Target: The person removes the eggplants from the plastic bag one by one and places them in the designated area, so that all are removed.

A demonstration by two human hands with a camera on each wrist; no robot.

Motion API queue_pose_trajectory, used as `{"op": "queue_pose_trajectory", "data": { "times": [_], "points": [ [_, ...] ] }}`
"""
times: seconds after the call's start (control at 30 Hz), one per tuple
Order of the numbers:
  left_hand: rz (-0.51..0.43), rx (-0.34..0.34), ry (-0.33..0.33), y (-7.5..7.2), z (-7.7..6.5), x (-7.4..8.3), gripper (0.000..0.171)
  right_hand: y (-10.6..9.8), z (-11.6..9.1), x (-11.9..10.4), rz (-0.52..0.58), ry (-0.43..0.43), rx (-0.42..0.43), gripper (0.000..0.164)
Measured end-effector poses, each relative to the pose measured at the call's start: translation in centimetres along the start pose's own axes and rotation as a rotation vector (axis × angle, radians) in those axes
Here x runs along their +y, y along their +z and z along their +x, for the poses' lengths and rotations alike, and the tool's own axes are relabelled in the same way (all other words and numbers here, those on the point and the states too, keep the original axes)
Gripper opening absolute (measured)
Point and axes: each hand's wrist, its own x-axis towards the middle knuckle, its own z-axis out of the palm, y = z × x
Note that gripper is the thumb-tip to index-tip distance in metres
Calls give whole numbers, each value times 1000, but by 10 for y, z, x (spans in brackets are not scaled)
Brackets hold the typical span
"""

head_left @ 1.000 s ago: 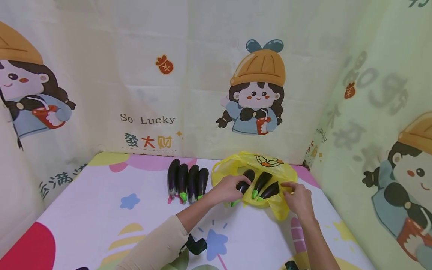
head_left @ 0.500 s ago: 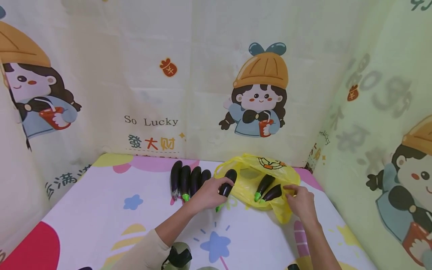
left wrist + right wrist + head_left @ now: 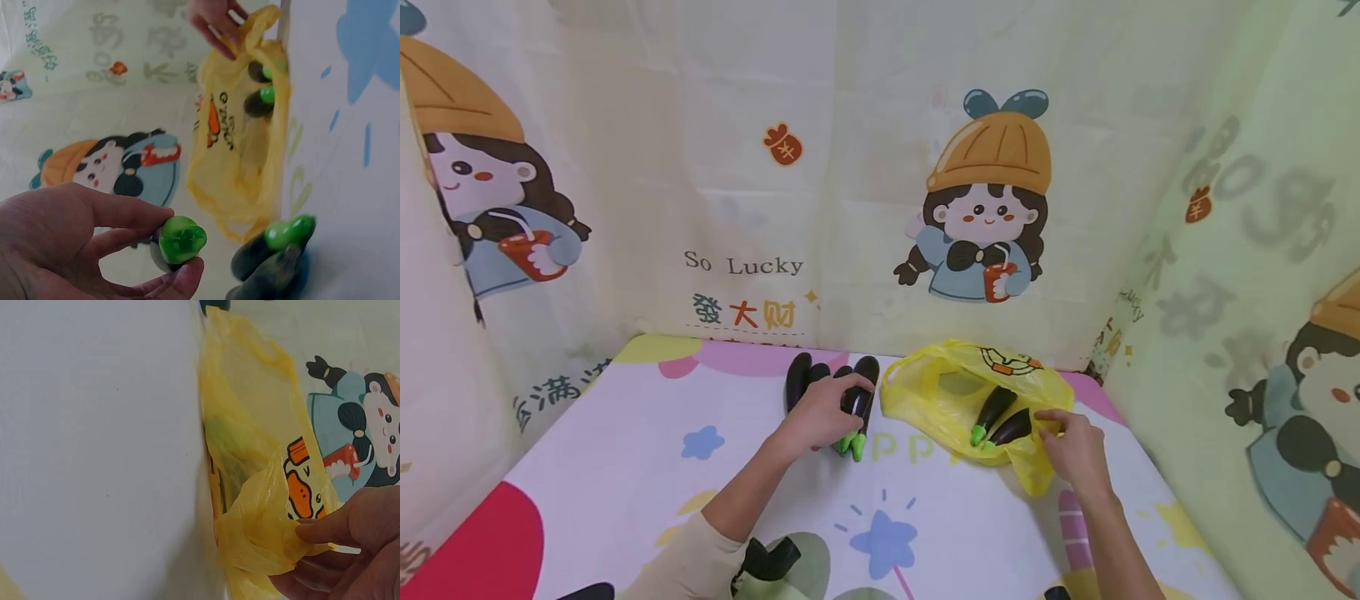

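Observation:
My left hand (image 3: 820, 412) grips a dark purple eggplant (image 3: 867, 375) between thumb and fingers, at the right end of a row of eggplants (image 3: 797, 381). Its green stem end (image 3: 181, 239) faces the left wrist camera, and my hand partly hides the row in the head view. To the right lies a yellow plastic bag (image 3: 917, 392), its mouth spread wide. Two eggplants, one upper (image 3: 995, 407) and one lower (image 3: 1011, 427), lie inside with their green ends toward me. My right hand (image 3: 1075, 450) pinches the bag's right edge (image 3: 265, 550).
The table cover (image 3: 760, 492) is white with coloured prints. Printed cloth walls (image 3: 850, 208) stand behind and on both sides. Dark objects, one of them (image 3: 771, 558) by my left sleeve, show at the bottom of the head view.
My left hand has carried an eggplant leftward out of the bag to the right end of the row. The right hand stays at the bag's edge.

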Motion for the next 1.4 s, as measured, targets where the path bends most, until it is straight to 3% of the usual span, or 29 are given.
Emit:
{"op": "queue_pose_trajectory", "data": {
  "times": [0.33,0.73,1.1,1.4],
  "points": [
    [4,85,-70,-30,3,-17,47,-8,3,5,-8,-16,-5,36],
    [105,136,-196,-59,7,-42,48,-6,3,2,-6,-22,7,34],
    [127,123,-279,-61,10,-68,51,-3,4,4,-8,-14,5,34],
    [95,132,-290,-60,12,-84,52,0,4,4,-14,-16,8,33]
  ]
}}
